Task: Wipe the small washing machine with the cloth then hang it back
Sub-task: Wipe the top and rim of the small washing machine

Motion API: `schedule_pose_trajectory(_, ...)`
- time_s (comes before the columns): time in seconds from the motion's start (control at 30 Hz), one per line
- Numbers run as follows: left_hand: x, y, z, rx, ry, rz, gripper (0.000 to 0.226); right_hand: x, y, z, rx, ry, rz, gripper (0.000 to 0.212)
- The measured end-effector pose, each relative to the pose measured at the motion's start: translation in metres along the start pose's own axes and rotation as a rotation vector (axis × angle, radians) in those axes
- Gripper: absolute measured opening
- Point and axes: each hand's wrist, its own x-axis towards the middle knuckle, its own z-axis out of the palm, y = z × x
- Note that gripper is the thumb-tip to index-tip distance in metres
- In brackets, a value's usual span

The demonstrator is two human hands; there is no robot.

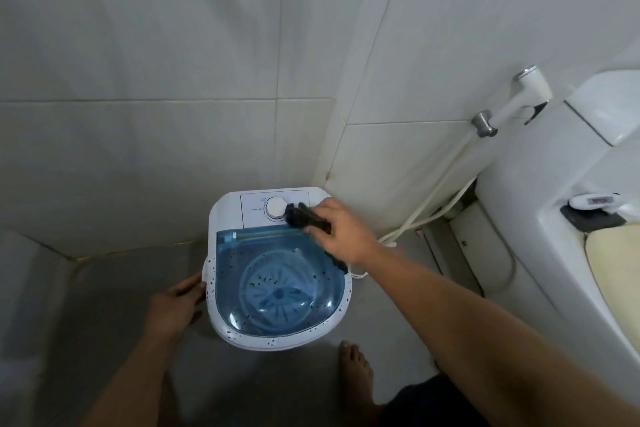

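The small washing machine (277, 267) stands on the floor (104, 305) in the corner where the two tiled walls meet, its long axis running from me toward the back wall. Its white control panel with the round dial (276, 207) sits at the far end, and the clear blue lid (280, 281) covers the near end, rounded edge toward my feet. Dark specks dot the lid and the white rim.

My right hand (341, 232) is clamped around a dark cloth (306, 217), fingers curled shut on it, pressing it onto the control panel just right of the dial; a strip of the cloth trails down under my wrist along the right rim. My left hand (175, 305) is loosely open, fingertips touching the left side of the machine.

There is small print left of the dial, but it is too blurred for me to read.

To the right stand a toilet (554, 218) and a spray hose (512, 104) on the wall.
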Motion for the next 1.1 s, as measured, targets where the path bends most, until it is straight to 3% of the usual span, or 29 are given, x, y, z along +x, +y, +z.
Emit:
schedule_pose_trajectory(0.1,-0.002,0.0,0.001,-0.034,0.002,0.006,0.036,0.023,0.027,-0.022,0.01,0.256,0.323,0.029)
schedule_pose_trajectory(0.23,-0.011,0.003,0.005,-0.086,0.006,0.007,0.034,0.007,0.037,-0.01,0.205,0.163,0.501,0.014)
schedule_pose_trajectory(0.33,-0.009,0.002,0.005,-0.087,0.012,0.0,0.033,-0.043,0.042,-0.005,0.188,0.128,0.469,0.008)
schedule_pose_trajectory(0.43,-0.007,0.0,0.003,-0.075,0.001,0.005,0.032,-0.076,0.045,-0.028,0.115,-0.045,0.433,0.024)
schedule_pose_trajectory(0.5,-0.008,0.002,0.004,-0.076,-0.007,0.005,0.031,-0.065,0.05,-0.045,0.059,-0.1,0.467,0.01)
schedule_pose_trajectory(0.63,-0.011,0.005,0.005,-0.07,-0.01,-0.008,0.033,-0.002,0.042,-0.055,0.144,0.125,0.483,0.01)
schedule_pose_trajectory(0.77,-0.011,0.005,0.005,-0.061,-0.002,-0.017,0.035,0.038,0.023,-0.027,0.28,0.071,0.485,0.009)
schedule_pose_trajectory(0.87,-0.013,0.006,0.006,-0.062,0.001,-0.023,0.033,0.036,0.021,-0.011,0.248,0.105,0.51,0.02)
schedule_pose_trajectory(1.1,-0.01,0.002,0.003,-0.09,-0.03,-0.052,0.033,-0.024,0.025,0.02,0.276,0.26,0.515,0.02)
